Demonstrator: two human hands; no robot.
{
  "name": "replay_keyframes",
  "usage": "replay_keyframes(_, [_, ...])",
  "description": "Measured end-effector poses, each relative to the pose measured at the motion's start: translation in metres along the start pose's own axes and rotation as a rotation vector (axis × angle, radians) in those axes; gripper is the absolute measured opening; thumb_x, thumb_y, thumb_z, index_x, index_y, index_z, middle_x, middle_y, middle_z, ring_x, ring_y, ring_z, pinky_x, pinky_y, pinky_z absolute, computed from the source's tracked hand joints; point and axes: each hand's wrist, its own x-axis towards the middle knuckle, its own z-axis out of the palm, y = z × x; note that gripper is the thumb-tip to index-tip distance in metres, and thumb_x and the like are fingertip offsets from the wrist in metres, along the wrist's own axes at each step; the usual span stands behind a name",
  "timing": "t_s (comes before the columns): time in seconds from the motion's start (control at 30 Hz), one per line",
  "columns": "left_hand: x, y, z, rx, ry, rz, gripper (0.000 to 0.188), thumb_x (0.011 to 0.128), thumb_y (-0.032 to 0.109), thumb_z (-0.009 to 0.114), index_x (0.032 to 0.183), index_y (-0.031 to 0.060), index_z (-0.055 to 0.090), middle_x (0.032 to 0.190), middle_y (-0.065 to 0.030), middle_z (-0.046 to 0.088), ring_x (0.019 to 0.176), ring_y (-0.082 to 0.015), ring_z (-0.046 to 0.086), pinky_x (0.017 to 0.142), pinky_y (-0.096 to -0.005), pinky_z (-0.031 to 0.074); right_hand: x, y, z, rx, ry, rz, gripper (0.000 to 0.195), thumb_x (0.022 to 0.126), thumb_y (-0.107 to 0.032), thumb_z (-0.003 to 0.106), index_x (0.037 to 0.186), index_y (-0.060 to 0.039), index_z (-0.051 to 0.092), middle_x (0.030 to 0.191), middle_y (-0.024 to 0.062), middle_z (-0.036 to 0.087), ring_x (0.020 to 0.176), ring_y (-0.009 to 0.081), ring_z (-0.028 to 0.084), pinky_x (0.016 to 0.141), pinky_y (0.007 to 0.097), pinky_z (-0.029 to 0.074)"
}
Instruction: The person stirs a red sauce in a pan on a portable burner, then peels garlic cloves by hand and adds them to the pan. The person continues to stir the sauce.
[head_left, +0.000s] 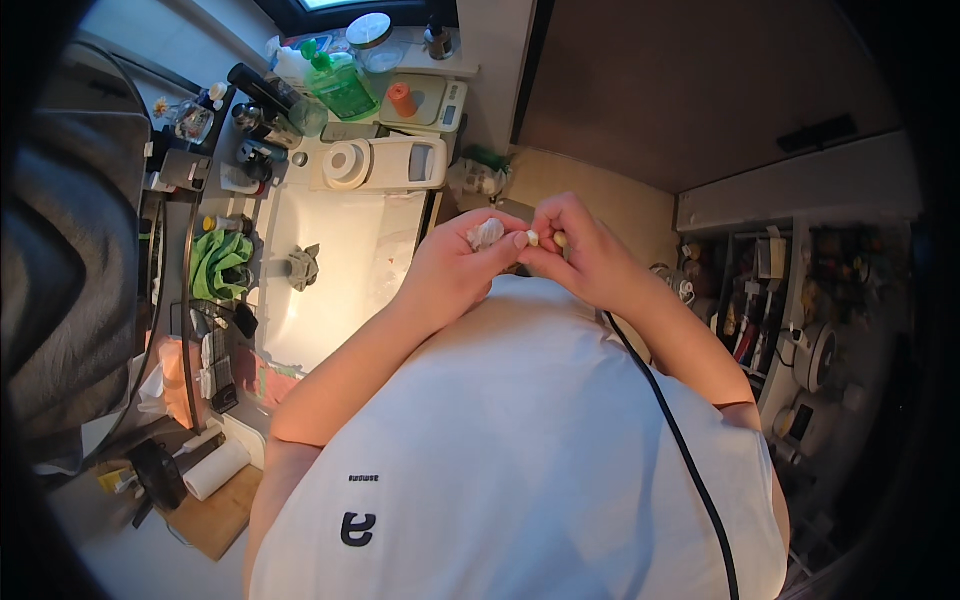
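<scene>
My left hand is in front of my chest, beside the sink. A crumpled white papery bundle, which looks like garlic skin, is tucked behind its thumb. Between the fingertips of both hands sits a small pale piece, apparently a garlic clove. My right hand meets the left one there, its thumb and index finger on that piece. A second yellowish piece, also like a clove, shows in the curl of the right fingers. Fingers hide part of each piece.
A white sink with a grey cloth lies to the left. Behind it stand a mandoline slicer, a kitchen scale and a green soap bottle. A green cloth lies at the sink's far edge. A black cable crosses my shirt.
</scene>
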Motion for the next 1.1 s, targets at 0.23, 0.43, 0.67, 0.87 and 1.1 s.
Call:
replay_keyframes(0.23, [0.004, 0.002, -0.032, 0.077, -0.093, -0.021, 0.018, 0.103, 0.021, 0.071, 0.110, 0.0047, 0.073, 0.074, 0.0048, 0.060, 0.056, -0.0032, 0.046, 0.048, -0.0217, 0.033, 0.014, -0.008, 0.017, -0.088, 0.004, -0.025, 0.033, 0.091, -0.017, 0.084, 0.109, -0.0076, 0.059, 0.078, 0.0055, 0.060, 0.070, 0.0200, 0.061, 0.063, 0.0344, 0.051])
replay_keyframes(0.43, [0.012, 0.001, -0.045, 0.104, -0.137, -0.034, 0.020, 0.099, 0.019, 0.073, 0.111, 0.0032, 0.073, 0.076, 0.0039, 0.062, 0.056, -0.0040, 0.047, 0.048, -0.0215, 0.032, 0.018, -0.011, 0.023, -0.074, 0.003, 0.047, 0.033, 0.091, -0.016, 0.085, 0.109, -0.0078, 0.058, 0.081, 0.0063, 0.063, 0.071, 0.0200, 0.062, 0.064, 0.0339, 0.051])
replay_keyframes(0.67, [0.010, 0.014, -0.045, -0.022, -0.165, -0.128, 0.021, 0.097, 0.016, 0.073, 0.113, 0.0018, 0.073, 0.072, 0.0030, 0.060, 0.055, -0.0032, 0.048, 0.041, -0.0220, 0.027, 0.019, -0.007, 0.021, -0.032, -0.022, 0.072, 0.034, 0.090, -0.014, 0.085, 0.105, -0.0075, 0.055, 0.084, 0.0066, 0.065, 0.074, 0.0200, 0.064, 0.066, 0.0330, 0.052])
replay_keyframes(0.87, [0.015, 0.001, -0.041, -0.127, -0.162, -0.122, 0.017, 0.098, 0.011, 0.070, 0.111, 0.0008, 0.072, 0.072, 0.0033, 0.059, 0.055, -0.0040, 0.048, 0.046, -0.0226, 0.033, 0.017, -0.007, 0.015, 0.002, -0.031, 0.045, 0.034, 0.091, -0.013, 0.085, 0.103, -0.0079, 0.054, 0.089, 0.0063, 0.066, 0.078, 0.0196, 0.065, 0.071, 0.0326, 0.053])
replay_keyframes(1.1, [0.009, 0.004, -0.031, 0.062, -0.090, -0.015, 0.015, 0.099, 0.012, 0.074, 0.108, 0.0000, 0.072, 0.075, 0.0020, 0.063, 0.056, -0.0046, 0.049, 0.050, -0.0229, 0.037, 0.013, -0.001, 0.007, 0.008, -0.019, 0.002, 0.035, 0.089, -0.014, 0.086, 0.101, -0.0081, 0.054, 0.090, 0.0055, 0.063, 0.079, 0.0198, 0.063, 0.072, 0.0328, 0.052])
